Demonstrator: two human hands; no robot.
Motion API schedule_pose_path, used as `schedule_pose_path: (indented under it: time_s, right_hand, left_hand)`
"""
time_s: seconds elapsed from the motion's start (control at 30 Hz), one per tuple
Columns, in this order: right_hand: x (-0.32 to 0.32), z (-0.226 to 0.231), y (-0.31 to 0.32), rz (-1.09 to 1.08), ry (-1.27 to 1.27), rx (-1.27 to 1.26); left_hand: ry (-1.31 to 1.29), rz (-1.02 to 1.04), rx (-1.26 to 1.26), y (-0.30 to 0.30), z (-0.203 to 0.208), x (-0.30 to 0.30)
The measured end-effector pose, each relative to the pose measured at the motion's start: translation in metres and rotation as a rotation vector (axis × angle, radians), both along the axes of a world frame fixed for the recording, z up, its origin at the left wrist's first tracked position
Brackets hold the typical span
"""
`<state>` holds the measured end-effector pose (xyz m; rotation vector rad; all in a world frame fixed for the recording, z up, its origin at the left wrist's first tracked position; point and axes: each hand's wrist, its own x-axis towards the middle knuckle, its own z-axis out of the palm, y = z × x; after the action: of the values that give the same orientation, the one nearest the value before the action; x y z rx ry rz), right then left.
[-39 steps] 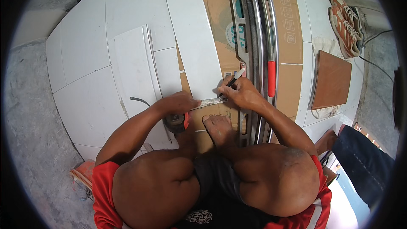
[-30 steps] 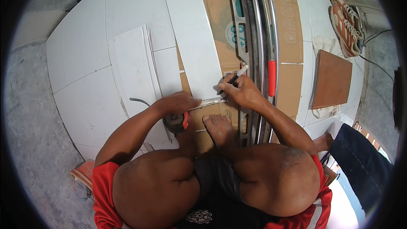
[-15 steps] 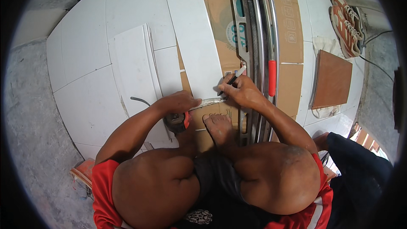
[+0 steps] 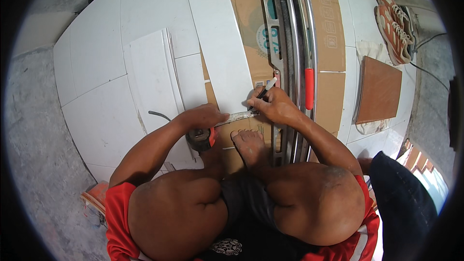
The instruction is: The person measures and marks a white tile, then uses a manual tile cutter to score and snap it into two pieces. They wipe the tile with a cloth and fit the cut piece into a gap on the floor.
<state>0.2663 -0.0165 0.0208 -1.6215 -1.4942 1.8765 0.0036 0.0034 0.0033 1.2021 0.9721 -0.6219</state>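
A long white tile strip (image 4: pixel 222 43) lies on flattened cardboard in front of me. Across its near end runs the blade of a tape measure (image 4: pixel 237 116), pinched by my left hand (image 4: pixel 205 115) near the tile's left corner. The red and black tape case (image 4: pixel 202 138) hangs just below that hand. My right hand (image 4: pixel 276 107) is closed round a black marker pen (image 4: pixel 271 83) with a white end. Its tip is down by the tile's near right corner, at the blade's end.
A manual tile cutter (image 4: pixel 309 89) with steel rails and a red handle stands right of the tile, on the cardboard (image 4: pixel 328 34). Stacked white tiles (image 4: pixel 152 82) lie at left. A brown tile (image 4: pixel 379 89) and sneakers (image 4: pixel 394 26) are at right, with another person's dark trouser leg (image 4: pixel 403 203) below.
The marker in my right hand has shifted slightly left and down toward the tile edge. The dark trouser leg at the lower right has moved. My left hand stays put.
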Motion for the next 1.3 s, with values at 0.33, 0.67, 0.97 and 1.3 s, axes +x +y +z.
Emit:
schedule_pose_path:
  time_s: [0.33,0.67,0.97,1.3]
  right_hand:
    - [-0.001,-0.004,-0.001,0.024,-0.020,0.001]
    - [-0.004,0.009,0.004,0.045,-0.047,-0.023]
    - [-0.003,0.008,0.003,0.047,-0.061,-0.015]
    - [0.000,-0.004,-0.001,0.012,0.029,-0.016]
  left_hand:
    - [0.026,0.000,0.039,-0.006,-0.010,-0.004]
    - [0.041,0.007,0.015,-0.003,0.000,-0.001]
    - [0.005,0.019,-0.011,-0.001,0.001,0.000]
    - [-0.029,-0.013,0.035,-0.003,-0.004,-0.002]
